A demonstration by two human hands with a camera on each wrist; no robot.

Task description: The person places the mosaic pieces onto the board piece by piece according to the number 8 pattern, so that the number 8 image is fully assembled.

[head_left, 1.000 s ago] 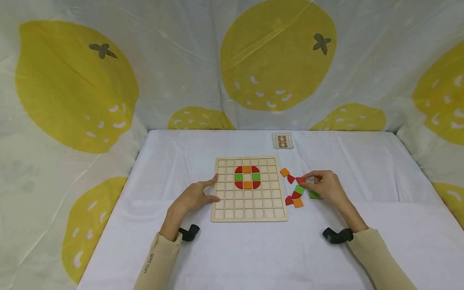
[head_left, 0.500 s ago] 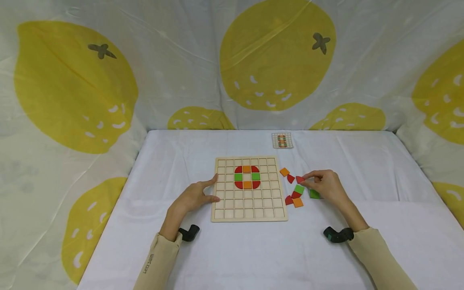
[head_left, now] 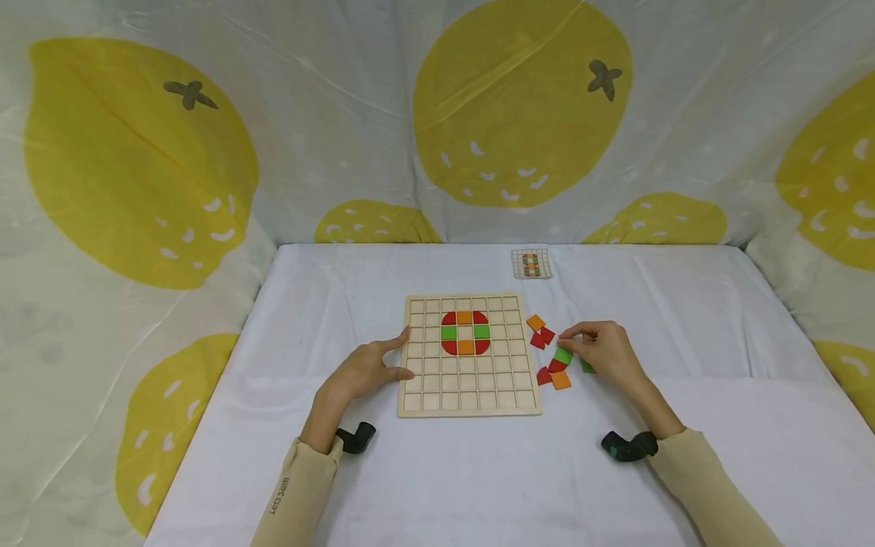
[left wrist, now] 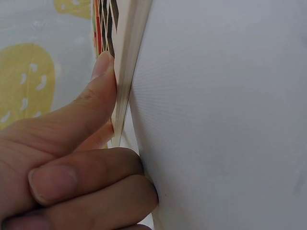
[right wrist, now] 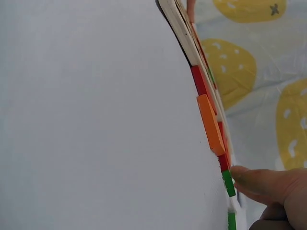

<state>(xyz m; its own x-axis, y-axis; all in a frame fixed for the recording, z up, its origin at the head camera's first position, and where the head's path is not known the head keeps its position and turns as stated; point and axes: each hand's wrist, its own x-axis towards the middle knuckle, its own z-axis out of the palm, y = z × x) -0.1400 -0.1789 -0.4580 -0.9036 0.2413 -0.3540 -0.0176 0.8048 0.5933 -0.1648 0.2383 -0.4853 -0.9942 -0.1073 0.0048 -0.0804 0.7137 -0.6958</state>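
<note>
A wooden grid board point(head_left: 468, 385) lies flat on the white cloth, with a ring of red, orange and green tiles set in its grid. My left hand point(head_left: 365, 371) is at the board's left side, thumb and index finger spread along the rim; in the left wrist view the thumb point(left wrist: 98, 79) lies against that rim. To the right of the board, my right hand point(head_left: 604, 353) has thumb and index tips close together, right at the far end of a green tile point(head_left: 563, 355). Two red tiles point(head_left: 543, 338) lie just left of those fingertips. Nothing shows between them.
More loose tiles lie nearby: an orange square point(head_left: 536, 323), another orange tile point(head_left: 560, 380), a red piece point(head_left: 544, 376), and a second green tile point(head_left: 587, 366) partly covered by my right hand. A small pattern card point(head_left: 531, 264) sits at the back of the table.
The red tile that was pinched in my right fingers is out of them, and the red tiles now lie together farther left. The right hand has shifted slightly left; the left hand stays put.
</note>
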